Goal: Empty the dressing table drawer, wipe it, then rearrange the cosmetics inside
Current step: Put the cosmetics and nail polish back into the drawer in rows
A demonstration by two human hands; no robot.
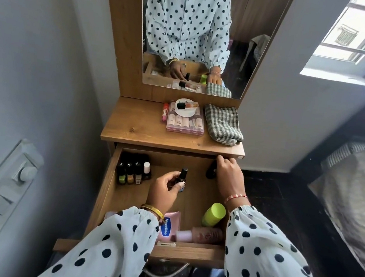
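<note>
Drawer open; checked cloth lies on tabletop.

Both hands reaching forward, sleeves at wrists: left hand pinching a small dark bottle, right hand curled, knuckles up.

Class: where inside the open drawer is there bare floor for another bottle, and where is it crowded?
Bare: the drawer floor right of the nail polish rows, around the left hand. Crowded: the front, with the Vaseline tube, pink bottle and green bottle.
</note>
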